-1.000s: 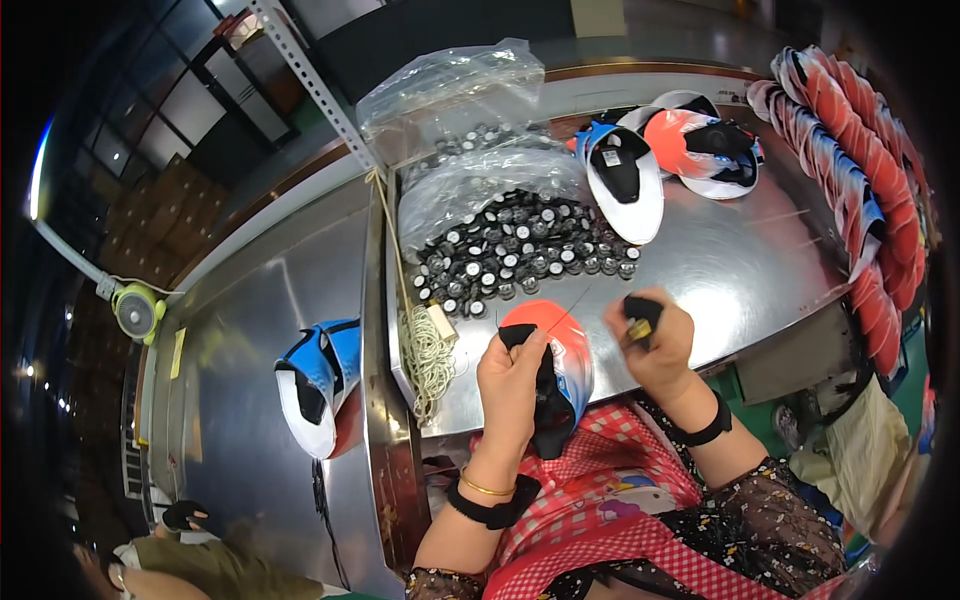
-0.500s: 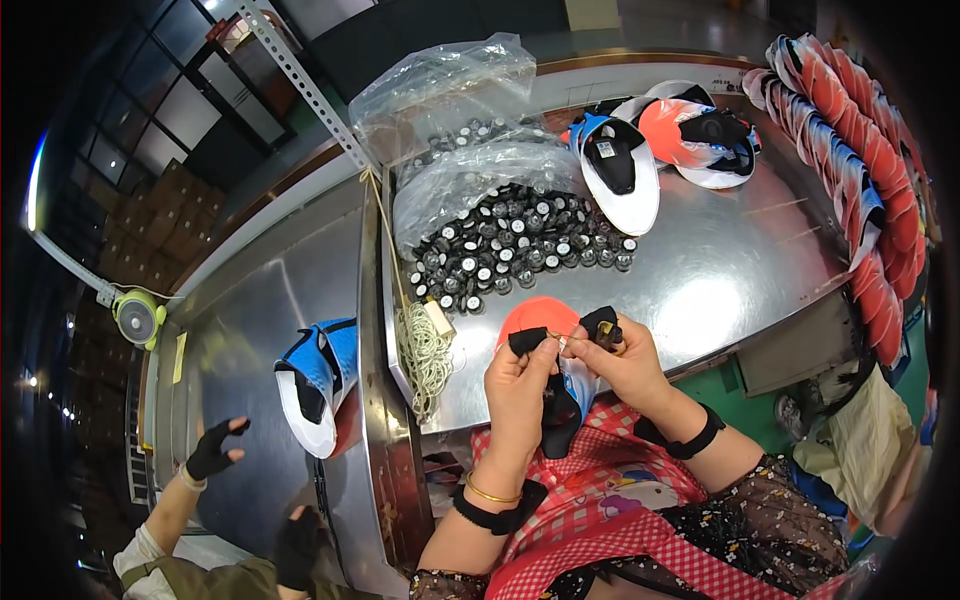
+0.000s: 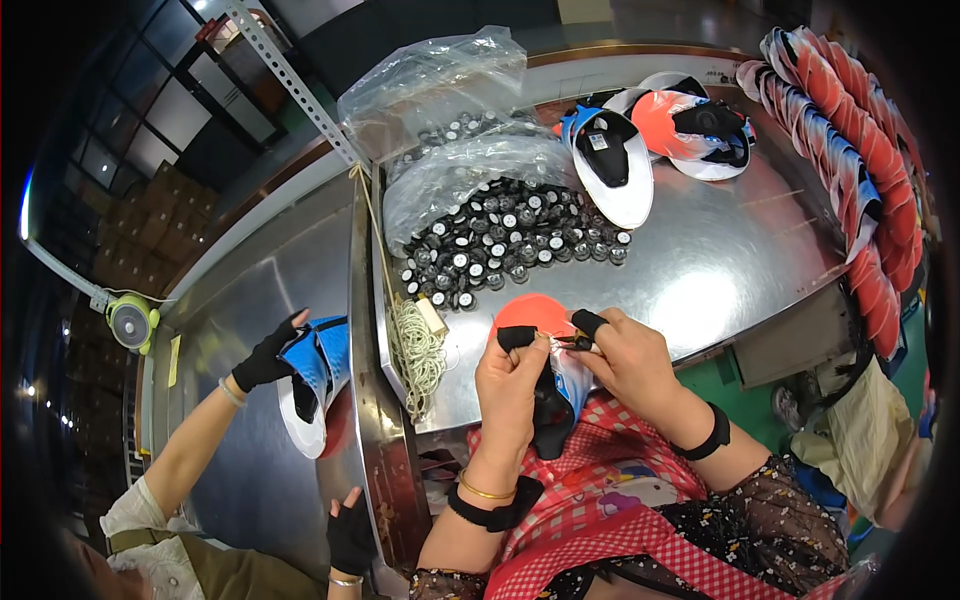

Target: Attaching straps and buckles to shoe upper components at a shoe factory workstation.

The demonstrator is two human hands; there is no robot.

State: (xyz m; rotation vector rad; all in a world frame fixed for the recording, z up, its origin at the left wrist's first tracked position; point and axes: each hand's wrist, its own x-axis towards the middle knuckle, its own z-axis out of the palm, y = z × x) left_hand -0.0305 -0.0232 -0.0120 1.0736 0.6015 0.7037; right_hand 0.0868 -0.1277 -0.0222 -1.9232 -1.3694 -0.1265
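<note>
In front of me is a cap with an orange-red brim (image 3: 530, 311) and a blue, white and black crown (image 3: 571, 384). My left hand (image 3: 507, 385) is closed in a pinch at the cap where brim and crown meet, apparently with thread at the fingertips. Small dark thread snips (image 3: 571, 342) are in my closed right hand (image 3: 633, 362), their tips close to my left fingertips. Black covers wrap a finger on each hand. The exact spot between the fingertips is too small to make out.
Several black, round toggles with pale centres (image 3: 510, 232) spill from a clear plastic bag (image 3: 470, 165). Beside them lies pale cord (image 3: 418, 350). Finished-looking caps (image 3: 615, 165) and stacked caps (image 3: 850, 170) stand farther right. A co-worker's gloved hand (image 3: 268, 358) touches another cap (image 3: 320, 365) at left.
My right hand has turned, bringing the snips' dark tips toward my left fingertips. At left, the co-worker's hand has reached forward onto the blue-and-white cap.
</note>
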